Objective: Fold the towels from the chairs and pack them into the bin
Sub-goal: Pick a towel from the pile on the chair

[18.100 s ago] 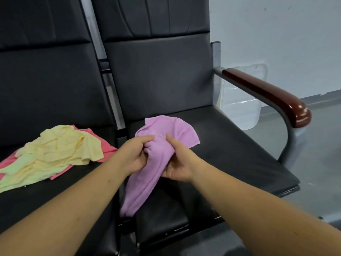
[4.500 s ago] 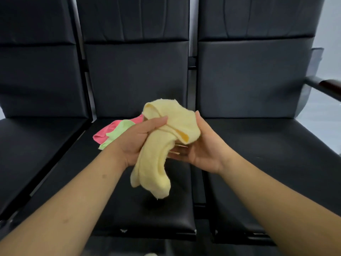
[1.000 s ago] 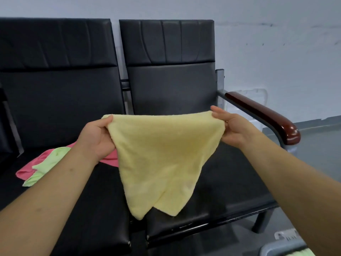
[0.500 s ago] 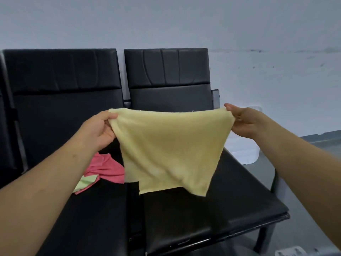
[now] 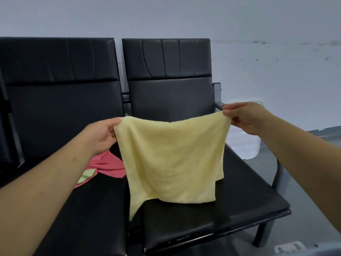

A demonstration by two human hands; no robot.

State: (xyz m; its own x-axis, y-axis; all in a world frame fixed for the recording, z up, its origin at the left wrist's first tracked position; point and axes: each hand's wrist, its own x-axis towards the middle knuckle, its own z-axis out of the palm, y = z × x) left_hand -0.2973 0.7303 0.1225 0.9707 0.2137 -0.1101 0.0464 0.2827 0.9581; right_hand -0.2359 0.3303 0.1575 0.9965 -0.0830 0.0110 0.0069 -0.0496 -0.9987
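Your left hand (image 5: 100, 134) and right hand (image 5: 243, 117) each pinch a top corner of the yellow towel (image 5: 173, 159), which hangs above the right seat (image 5: 239, 191). Pull the top edge taut and level before folding. Your arm half hides the pink towel (image 5: 108, 163), and no bin shows clearly.

No readable text, labels or numbers — towels, chairs, wall all unmarked
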